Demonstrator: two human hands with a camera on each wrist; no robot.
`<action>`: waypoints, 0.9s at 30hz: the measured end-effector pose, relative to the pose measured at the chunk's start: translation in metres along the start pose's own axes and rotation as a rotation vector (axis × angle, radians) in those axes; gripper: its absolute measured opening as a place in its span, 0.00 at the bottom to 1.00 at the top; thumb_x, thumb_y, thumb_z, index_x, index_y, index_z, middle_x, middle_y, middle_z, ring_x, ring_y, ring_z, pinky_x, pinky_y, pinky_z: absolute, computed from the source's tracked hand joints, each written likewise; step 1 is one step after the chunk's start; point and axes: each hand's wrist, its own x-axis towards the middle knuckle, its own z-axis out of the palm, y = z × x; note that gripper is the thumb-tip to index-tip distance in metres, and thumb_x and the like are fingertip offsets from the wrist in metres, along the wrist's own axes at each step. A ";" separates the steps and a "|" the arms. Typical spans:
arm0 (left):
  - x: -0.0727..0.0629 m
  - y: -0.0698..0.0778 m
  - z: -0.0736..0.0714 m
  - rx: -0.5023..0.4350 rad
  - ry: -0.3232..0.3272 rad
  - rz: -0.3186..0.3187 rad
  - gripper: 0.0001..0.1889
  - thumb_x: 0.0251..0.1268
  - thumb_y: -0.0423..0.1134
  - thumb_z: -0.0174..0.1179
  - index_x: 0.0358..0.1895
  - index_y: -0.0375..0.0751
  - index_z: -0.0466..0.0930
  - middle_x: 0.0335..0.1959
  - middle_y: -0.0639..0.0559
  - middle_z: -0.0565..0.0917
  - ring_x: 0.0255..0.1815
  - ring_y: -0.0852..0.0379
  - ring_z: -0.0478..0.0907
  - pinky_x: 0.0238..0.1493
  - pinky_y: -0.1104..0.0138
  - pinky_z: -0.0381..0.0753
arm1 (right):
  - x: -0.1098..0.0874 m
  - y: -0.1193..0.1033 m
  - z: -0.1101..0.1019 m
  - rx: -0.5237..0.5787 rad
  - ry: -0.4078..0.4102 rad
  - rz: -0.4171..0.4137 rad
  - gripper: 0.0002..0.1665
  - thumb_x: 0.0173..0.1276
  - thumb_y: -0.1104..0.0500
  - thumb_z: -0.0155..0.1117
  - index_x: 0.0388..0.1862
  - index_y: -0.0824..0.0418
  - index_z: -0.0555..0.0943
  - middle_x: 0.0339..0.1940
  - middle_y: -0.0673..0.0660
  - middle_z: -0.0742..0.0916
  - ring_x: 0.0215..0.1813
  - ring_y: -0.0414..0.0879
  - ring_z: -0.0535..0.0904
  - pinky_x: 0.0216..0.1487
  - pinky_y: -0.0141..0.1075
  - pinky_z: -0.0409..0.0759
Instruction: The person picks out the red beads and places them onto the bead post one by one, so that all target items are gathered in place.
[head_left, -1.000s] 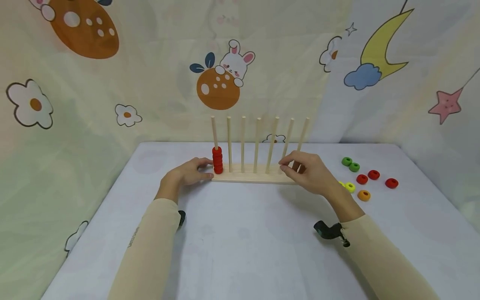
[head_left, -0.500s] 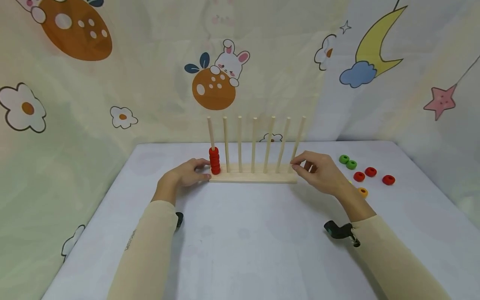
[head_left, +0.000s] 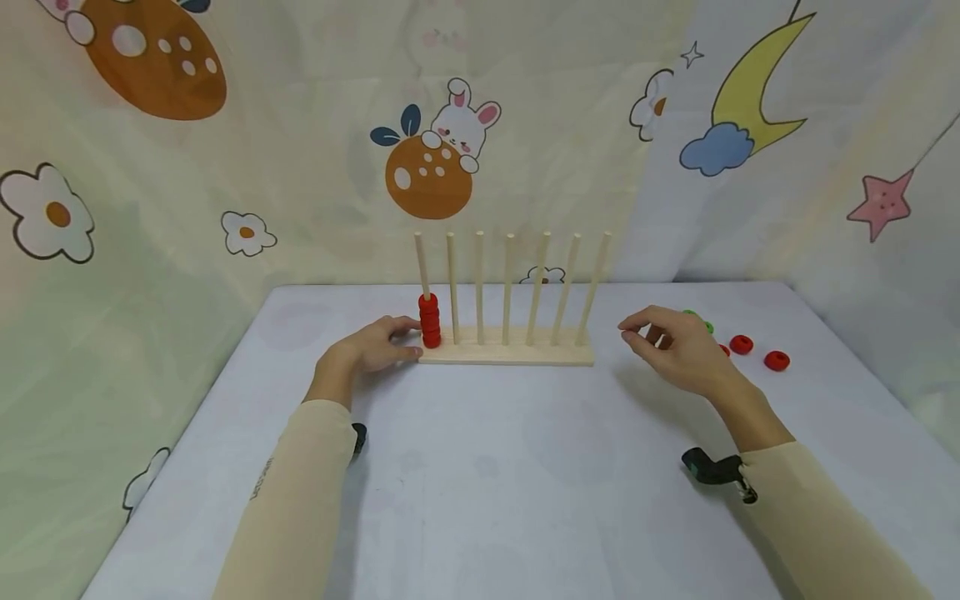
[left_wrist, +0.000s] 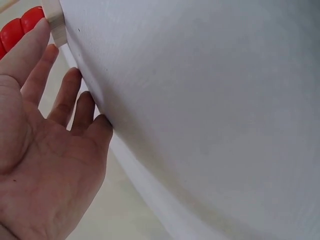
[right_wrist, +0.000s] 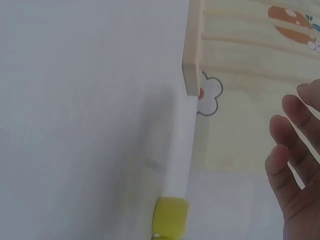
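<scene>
White cloth covers the surface (head_left: 480, 483), which bears a wooden rack (head_left: 506, 357) with seven pegs (head_left: 507, 292) near its far edge. Of the hands, the left hand (head_left: 375, 344) touches the rack's left end with fingers loosely extended; the right hand (head_left: 678, 346), relaxed and empty, hangs apart from the right end. Red beads (head_left: 430, 321) stack on the leftmost peg (head_left: 422, 267); loose red beads (head_left: 777, 361) and partly hidden green beads (head_left: 708, 327) lie beyond the right hand.
</scene>
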 end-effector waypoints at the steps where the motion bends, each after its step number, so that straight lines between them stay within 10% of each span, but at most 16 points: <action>1: 0.000 0.000 0.000 0.001 -0.001 -0.001 0.31 0.72 0.52 0.61 0.76 0.58 0.67 0.79 0.42 0.63 0.81 0.39 0.54 0.77 0.36 0.55 | -0.002 0.001 -0.002 -0.004 0.001 0.013 0.11 0.67 0.67 0.71 0.43 0.52 0.87 0.34 0.51 0.89 0.26 0.37 0.77 0.24 0.31 0.76; 27: 0.000 0.002 0.002 0.005 0.001 -0.011 0.31 0.72 0.52 0.61 0.76 0.58 0.67 0.78 0.42 0.63 0.80 0.38 0.55 0.76 0.34 0.56 | -0.024 0.017 -0.028 -0.052 0.039 0.073 0.12 0.66 0.68 0.72 0.44 0.53 0.87 0.32 0.48 0.87 0.29 0.36 0.78 0.25 0.27 0.75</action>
